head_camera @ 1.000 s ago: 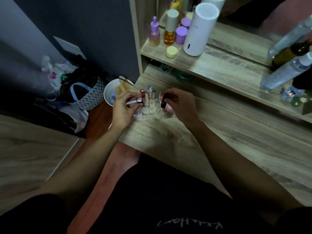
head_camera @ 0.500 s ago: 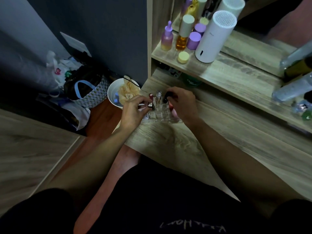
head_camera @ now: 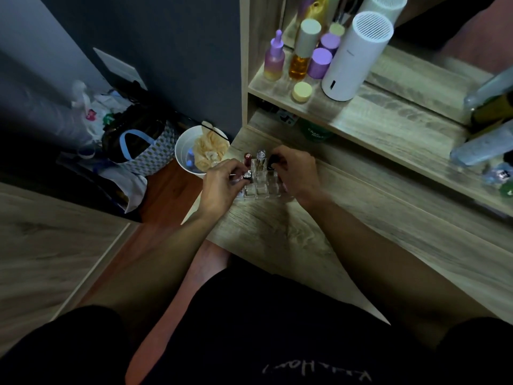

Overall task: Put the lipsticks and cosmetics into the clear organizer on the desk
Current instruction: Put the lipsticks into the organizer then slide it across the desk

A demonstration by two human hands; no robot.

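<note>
A clear organizer [head_camera: 261, 188] with small square cells stands near the left end of the wooden desk [head_camera: 319, 232]. A red-capped lipstick [head_camera: 247, 157] and a silver-topped tube [head_camera: 261, 156] stand upright in its back row. My left hand [head_camera: 222, 182] pinches a silver-tipped lipstick [head_camera: 247, 175] at the organizer's left side. My right hand [head_camera: 298, 170] grips a black-capped lipstick [head_camera: 273, 160] at the back right cells. A pink item under the right hand is hidden.
The shelf above carries a white cylinder device [head_camera: 356, 55], purple and amber bottles [head_camera: 301, 51] and a yellow jar [head_camera: 301, 91]. Clear bottles [head_camera: 483, 145] lie at right. On the floor at left are a white bin [head_camera: 194, 154] and a patterned bag [head_camera: 144, 151].
The view shifted, so the scene sits further right in the frame. Both hands stay at the organizer; the right hand's black-capped lipstick has moved to the back right cells.
</note>
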